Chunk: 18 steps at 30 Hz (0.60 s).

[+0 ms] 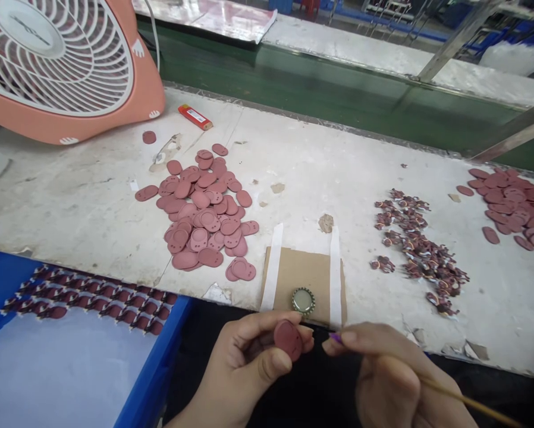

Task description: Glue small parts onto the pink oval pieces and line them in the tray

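Note:
My left hand pinches a dark red oval piece between thumb and fingers, just below the table's front edge. My right hand is closed on a thin wooden stick whose purple tip points at the oval piece, a short gap away. A metal bottle cap sits on a taped-down cardboard square right above my hands. A heap of the same red oval pieces lies to the upper left of the cardboard.
A pile of small dark figures lies right of the cardboard, with more red ovals at the far right. A blue tray at lower left holds rows of finished pieces. A pink fan, a red lighter.

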Available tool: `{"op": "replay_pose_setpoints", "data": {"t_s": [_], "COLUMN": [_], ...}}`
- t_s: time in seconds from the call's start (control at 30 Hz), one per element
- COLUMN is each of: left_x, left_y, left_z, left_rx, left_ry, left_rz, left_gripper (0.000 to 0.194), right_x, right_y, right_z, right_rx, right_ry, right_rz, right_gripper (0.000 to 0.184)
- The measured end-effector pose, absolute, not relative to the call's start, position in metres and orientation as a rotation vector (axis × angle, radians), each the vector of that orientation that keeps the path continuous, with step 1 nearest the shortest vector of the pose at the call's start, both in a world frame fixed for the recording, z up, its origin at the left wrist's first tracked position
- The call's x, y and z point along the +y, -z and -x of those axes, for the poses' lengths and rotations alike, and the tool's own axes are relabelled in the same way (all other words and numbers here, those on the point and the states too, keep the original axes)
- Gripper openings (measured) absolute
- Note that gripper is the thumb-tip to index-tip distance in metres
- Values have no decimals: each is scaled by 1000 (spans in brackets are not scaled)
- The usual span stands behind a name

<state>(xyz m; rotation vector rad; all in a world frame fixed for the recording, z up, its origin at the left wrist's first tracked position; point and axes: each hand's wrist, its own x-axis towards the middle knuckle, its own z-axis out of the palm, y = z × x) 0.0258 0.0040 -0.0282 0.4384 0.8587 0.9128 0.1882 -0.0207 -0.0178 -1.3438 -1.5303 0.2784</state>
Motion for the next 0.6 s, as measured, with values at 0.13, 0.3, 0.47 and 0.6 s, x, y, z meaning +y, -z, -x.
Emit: {"op": "replay_pose_setpoints", "data": {"t_s": [0.13, 0.3, 0.47, 0.6], "left_x": [4, 5, 5, 5], "left_y": [33, 34, 34, 32], "left_z": [-23, -23, -23, -24], "left_rx": [862, 857, 865, 880], "left_ry": [-919, -918, -923, -900], "left_rz": [-452, -456, -476, -454], "left_gripper": [23, 23, 22, 24], "right_x": [-8, 3, -2, -15], "right_y": [26, 29, 27, 18], "right_z": [-200, -198, -198, -187], "right_rx": [-1703, -1766, -1721, -1500], "right_ry": [-278, -277, -284, -269], "right_rz": [1434, 1434, 1425, 1362], "right_gripper": [24, 24, 25, 29]}}
